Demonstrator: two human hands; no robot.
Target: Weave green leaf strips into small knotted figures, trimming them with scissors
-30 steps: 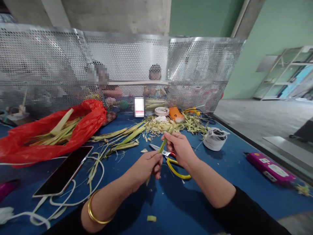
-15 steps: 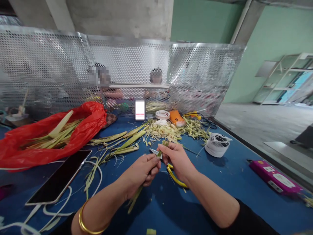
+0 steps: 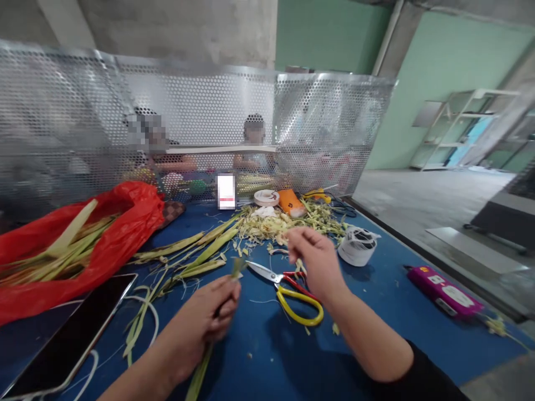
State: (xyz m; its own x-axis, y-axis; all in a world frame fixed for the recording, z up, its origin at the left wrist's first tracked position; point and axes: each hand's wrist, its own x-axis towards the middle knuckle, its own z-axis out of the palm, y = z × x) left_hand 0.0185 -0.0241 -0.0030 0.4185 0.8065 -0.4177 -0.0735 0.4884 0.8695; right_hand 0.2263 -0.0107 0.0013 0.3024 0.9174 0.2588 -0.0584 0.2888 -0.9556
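Note:
My left hand (image 3: 217, 309) is closed round a green, twisted corn husk strip (image 3: 199, 374). The strip's cut-looking top pokes out above the fist, and its tail hangs down below. Up and to the right, my right hand (image 3: 316, 259) hovers with fingers curled together; whatever they may pinch is hidden. Scissors (image 3: 275, 277) with one red and one yellow handle lie on the blue table between the hands, blades pointing to the far left. Just past my right hand spreads a heap of pale husk scraps (image 3: 271, 225).
On the left are a red plastic bag (image 3: 137, 203) of husks, loose long husks (image 3: 213, 250) and a tablet (image 3: 71, 340) with white cable. A white spool (image 3: 358, 248) and purple pack (image 3: 445, 292) lie right. Behind a perforated screen (image 3: 200, 106) sit two people.
My hands have separated: the left moved down and left with the husk strip, the right moved away to the right. The scissors now lie uncovered. The view has turned rightward.

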